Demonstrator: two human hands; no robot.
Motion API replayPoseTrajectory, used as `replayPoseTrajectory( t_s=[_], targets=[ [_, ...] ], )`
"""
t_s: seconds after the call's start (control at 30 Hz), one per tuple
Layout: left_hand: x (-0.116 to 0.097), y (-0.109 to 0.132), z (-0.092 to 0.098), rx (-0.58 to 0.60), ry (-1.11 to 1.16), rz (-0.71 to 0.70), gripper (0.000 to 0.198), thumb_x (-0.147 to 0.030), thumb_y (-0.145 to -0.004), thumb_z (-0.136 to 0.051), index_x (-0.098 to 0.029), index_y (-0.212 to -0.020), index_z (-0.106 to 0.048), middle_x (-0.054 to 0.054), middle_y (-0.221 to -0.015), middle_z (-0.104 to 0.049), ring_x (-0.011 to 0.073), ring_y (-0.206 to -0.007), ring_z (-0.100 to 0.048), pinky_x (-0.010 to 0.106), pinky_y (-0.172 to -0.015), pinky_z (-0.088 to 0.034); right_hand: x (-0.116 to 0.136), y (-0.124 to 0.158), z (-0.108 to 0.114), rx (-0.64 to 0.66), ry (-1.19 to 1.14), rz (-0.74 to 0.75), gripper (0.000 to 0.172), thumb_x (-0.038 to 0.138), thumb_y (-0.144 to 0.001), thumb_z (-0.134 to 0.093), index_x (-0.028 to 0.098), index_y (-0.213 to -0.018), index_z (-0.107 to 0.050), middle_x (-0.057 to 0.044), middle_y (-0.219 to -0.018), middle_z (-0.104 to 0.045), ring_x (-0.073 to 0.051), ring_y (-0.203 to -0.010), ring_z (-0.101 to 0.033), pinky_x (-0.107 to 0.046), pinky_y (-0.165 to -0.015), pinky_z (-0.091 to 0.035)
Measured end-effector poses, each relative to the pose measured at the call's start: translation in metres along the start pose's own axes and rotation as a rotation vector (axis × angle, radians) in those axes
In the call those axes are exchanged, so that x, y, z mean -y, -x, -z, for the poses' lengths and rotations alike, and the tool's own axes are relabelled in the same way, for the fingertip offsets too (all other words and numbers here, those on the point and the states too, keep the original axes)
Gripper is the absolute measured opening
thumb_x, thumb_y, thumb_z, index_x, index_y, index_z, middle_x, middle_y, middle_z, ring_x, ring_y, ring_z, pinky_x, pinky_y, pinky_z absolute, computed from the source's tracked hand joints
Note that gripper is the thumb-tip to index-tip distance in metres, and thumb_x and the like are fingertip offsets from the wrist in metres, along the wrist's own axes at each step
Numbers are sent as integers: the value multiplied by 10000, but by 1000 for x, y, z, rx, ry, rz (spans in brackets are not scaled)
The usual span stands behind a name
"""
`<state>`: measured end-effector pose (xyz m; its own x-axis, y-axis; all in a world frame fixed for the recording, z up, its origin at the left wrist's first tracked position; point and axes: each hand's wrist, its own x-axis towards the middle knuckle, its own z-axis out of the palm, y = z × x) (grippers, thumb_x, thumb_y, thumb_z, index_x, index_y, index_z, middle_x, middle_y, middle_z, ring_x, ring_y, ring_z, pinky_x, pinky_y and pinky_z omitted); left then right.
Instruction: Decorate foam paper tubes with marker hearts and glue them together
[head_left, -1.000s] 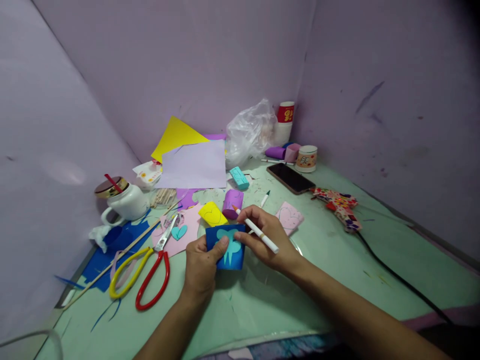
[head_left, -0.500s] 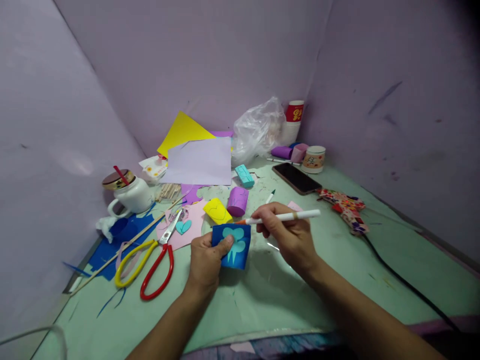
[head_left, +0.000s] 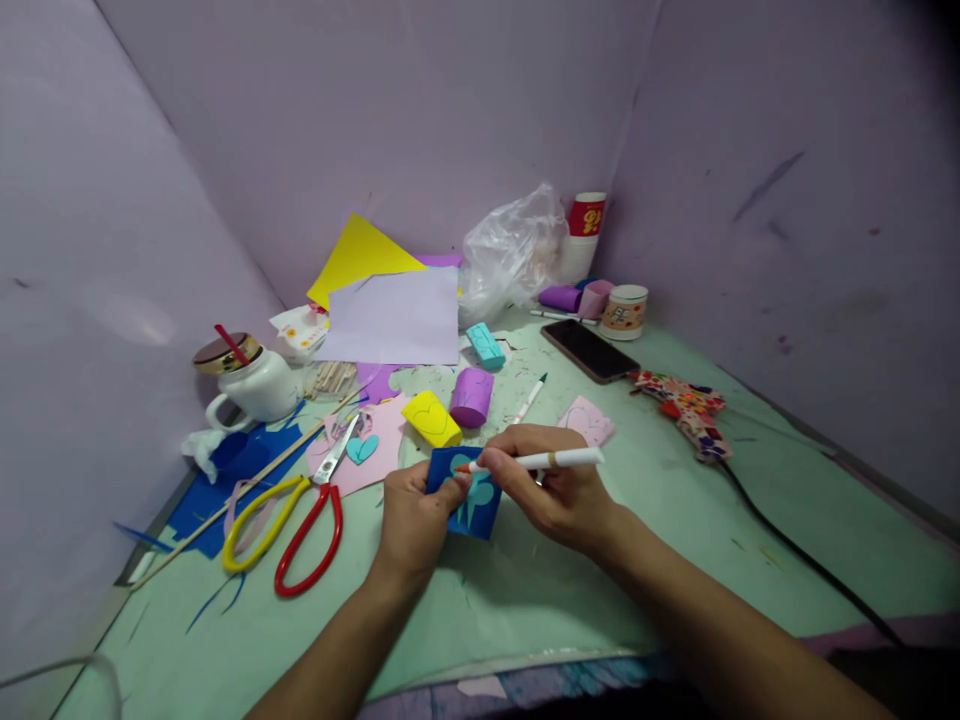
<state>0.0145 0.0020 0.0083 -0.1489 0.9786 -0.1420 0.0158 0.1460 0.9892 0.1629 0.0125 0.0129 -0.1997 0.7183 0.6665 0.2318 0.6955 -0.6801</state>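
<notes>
My left hand (head_left: 415, 512) grips a blue paper piece (head_left: 480, 525) by its left side, thumb on its face. A light-blue butterfly cutout (head_left: 481, 492) lies on that blue paper. In my right hand (head_left: 559, 490) is a white marker (head_left: 559, 459), held like a pen, with its orange tip at the cutout near my left thumb; whether the tip touches is too small to tell. Just beyond my hands lie a yellow paper roll (head_left: 432, 418) and a purple paper roll (head_left: 472, 397). Beside my right hand are a pink paper piece (head_left: 588, 421) and a green-tipped marker (head_left: 531, 398).
Scissors (head_left: 324, 480) with yellow and red handles lie on the left, near a long wooden stick (head_left: 247, 490) and blue paper (head_left: 187, 515). A lidded white mug (head_left: 259, 388) stands behind them. A phone (head_left: 590, 350) and a patterned cloth-wrapped object with a cord (head_left: 694, 410) lie right.
My right hand has moved left and slightly down, bringing the marker's tip from above the blue paper's top edge onto the butterfly area. The pink paper piece now shows more fully.
</notes>
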Motion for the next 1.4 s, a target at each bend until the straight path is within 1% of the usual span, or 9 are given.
replayPoseTrajectory(
  t_s=[0.13,0.27,0.43,0.6,0.77,1.1,1.27,1.4],
  targets=[
    [-3,1,0,19,-19,-3,272,-334,-498,-725,-152,-394,-551,-26,-410,-463,91,-429,-365,236,-424,-314,-1,0,-1,35,19,-12,172,221,-850,-545,180,-731,-664,-20,-639,-673,-114,-534,-578,-242,-511,-459],
    [-2,0,0,29,-43,-9,274,-351,-514,-714,-150,-421,-553,-20,-429,-474,96,-445,-371,234,-427,-307,-3,1,-2,62,32,-24,171,230,-854,-542,178,-746,-664,-28,-665,-684,-118,-563,-595,-241,-524,-463],
    [-1,0,0,37,-68,-18,296,-376,-531,-705,-151,-433,-541,-20,-439,-466,97,-456,-364,232,-431,-298,-3,2,-3,51,19,-36,158,227,-851,-554,175,-752,-665,-27,-661,-683,-117,-555,-594,-240,-517,-463],
    [-3,1,-1,27,-51,-4,293,-380,-507,-708,-155,-426,-538,-21,-437,-462,97,-453,-357,234,-429,-283,-4,1,-4,47,10,-38,155,228,-847,-557,179,-755,-671,-27,-672,-692,-126,-572,-609,-245,-533,-473],
    [-4,0,-1,29,-44,1,296,-374,-492,-705,-155,-411,-524,-30,-427,-435,89,-450,-337,232,-433,-284,-4,2,-5,16,14,-39,149,229,-841,-563,184,-751,-673,-26,-655,-688,-126,-548,-599,-255,-520,-478],
    [1,-1,2,34,-81,-15,277,-386,-523,-701,-139,-477,-582,-11,-459,-479,107,-478,-379,244,-461,-317,-7,2,-7,-42,-43,-59,98,202,-830,-587,177,-783,-669,-20,-675,-687,-119,-547,-598,-242,-497,-464],
    [-3,-1,0,29,-52,5,242,-349,-495,-718,-129,-485,-618,-4,-460,-509,110,-476,-400,244,-463,-332,-5,0,-6,-66,-69,-93,110,210,-832,-582,169,-773,-666,-21,-649,-672,-119,-540,-595,-234,-480,-457],
    [0,-1,1,26,-30,13,234,-337,-498,-733,-122,-517,-646,-7,-458,-517,109,-469,-406,244,-464,-344,-4,-1,-5,-65,-72,-105,135,211,-841,-568,155,-763,-663,-23,-627,-653,-113,-541,-585,-222,-478,-452]
  ],
)
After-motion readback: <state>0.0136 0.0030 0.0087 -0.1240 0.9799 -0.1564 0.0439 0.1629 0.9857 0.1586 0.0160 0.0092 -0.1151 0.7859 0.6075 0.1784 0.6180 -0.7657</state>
